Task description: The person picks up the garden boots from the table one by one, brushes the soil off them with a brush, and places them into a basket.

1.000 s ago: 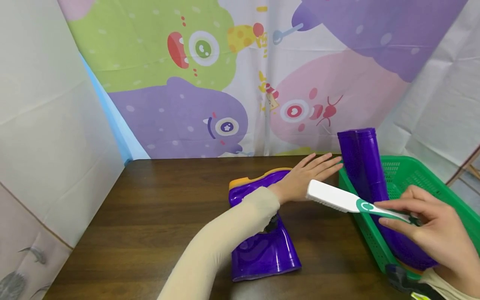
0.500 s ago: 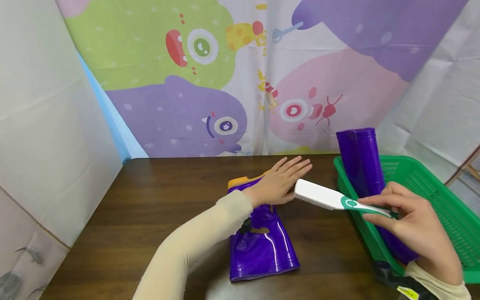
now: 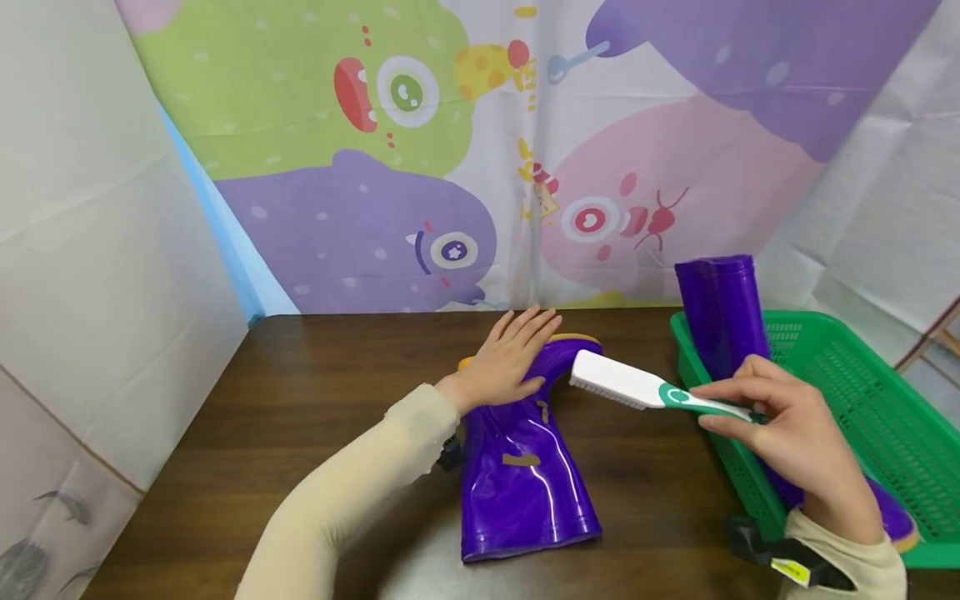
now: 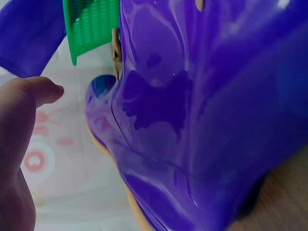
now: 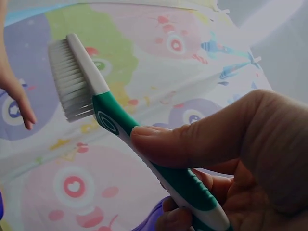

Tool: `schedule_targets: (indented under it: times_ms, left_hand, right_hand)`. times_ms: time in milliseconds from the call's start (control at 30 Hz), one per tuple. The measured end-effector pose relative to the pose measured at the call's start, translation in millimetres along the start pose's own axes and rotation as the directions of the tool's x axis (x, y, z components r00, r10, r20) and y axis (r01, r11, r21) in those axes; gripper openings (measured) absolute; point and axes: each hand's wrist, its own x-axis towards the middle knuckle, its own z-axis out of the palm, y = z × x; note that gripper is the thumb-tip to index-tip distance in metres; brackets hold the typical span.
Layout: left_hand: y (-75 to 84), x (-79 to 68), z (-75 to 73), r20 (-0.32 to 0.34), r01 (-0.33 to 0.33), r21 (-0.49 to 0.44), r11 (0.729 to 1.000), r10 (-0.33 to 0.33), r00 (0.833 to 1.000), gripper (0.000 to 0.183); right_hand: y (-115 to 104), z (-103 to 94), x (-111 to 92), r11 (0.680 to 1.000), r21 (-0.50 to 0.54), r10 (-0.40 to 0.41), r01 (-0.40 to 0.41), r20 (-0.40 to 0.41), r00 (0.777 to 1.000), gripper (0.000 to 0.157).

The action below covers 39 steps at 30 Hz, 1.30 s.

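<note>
A purple rain boot (image 3: 528, 492) with a yellow sole lies on its side on the table, its opening toward me. Brown marks (image 3: 521, 459) show on its shaft. My left hand (image 3: 504, 364) is spread over the foot part, fingers straight; whether it touches the boot I cannot tell. In the left wrist view the thumb (image 4: 36, 91) stands apart from the boot (image 4: 159, 96). My right hand (image 3: 787, 425) grips the handle of a scrub brush (image 3: 618, 379), held in the air right of the boot. White bristles (image 5: 70, 79) line one side of its head.
A green plastic basket (image 3: 840, 333) stands at the table's right side. Another purple boot (image 3: 723, 317) leans in it, its shaft rising above the rim, partly hidden by my right hand. A cartoon-printed curtain (image 3: 337, 233) hangs behind the wooden table (image 3: 300, 417).
My left hand has moved left, from beyond the boot's right side back over its foot part. My right hand has carried the brush left, closer to the boot. The boot on the table stays put.
</note>
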Motion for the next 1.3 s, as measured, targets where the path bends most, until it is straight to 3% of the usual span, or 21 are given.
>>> schedule_targets:
  times_ms: [267,367,467,667,833,933,1067,1300]
  left_hand:
    - [-18.9,-26.0,2.9,-0.024,0.080,-0.012,0.997,-0.080,0.997,0.092]
    - [-22.3,-33.8,1.7,0.014,0.142,-0.016,0.990,-0.142,0.990,0.094]
    - [-25.5,-40.3,2.0,0.074,0.229,-0.019,0.973,-0.227,0.971,0.096]
    - [-29.2,-54.3,2.2,0.180,0.396,-0.046,0.917,-0.382,0.906,0.099]
    - [-29.8,-66.1,5.9,0.221,0.496,-0.075,0.865,-0.471,0.854,0.102]
    - [-29.7,-72.1,10.0,0.241,0.560,-0.089,0.824,-0.527,0.815,0.105]
    - [-28.1,-78.9,14.1,0.275,0.644,-0.094,0.759,-0.602,0.750,0.109]
    - [-21.2,-88.6,22.3,0.343,0.737,-0.123,0.665,-0.668,0.660,0.110]
  right_hand:
    - [7,13.3,4,0.999,0.023,0.036,-0.036,-0.014,0.999,0.034]
    - [6,18.2,6,0.998,-0.003,0.060,-0.060,-0.004,0.998,0.030]
    - [6,23.2,9,0.996,-0.042,0.081,-0.080,0.012,0.997,0.027]
    - [6,33.0,12,0.995,-0.062,0.080,-0.079,0.024,0.996,0.027]
    - [9,42.1,14,0.996,-0.049,0.071,-0.069,0.034,0.997,0.026]
    - [10,47.8,14,0.996,-0.046,0.081,-0.079,0.046,0.996,0.026]
    - [13,54.9,16,0.995,-0.051,0.090,-0.087,0.063,0.994,0.025]
    - [17,62.8,17,0.990,-0.071,0.124,-0.119,0.066,0.990,0.025]
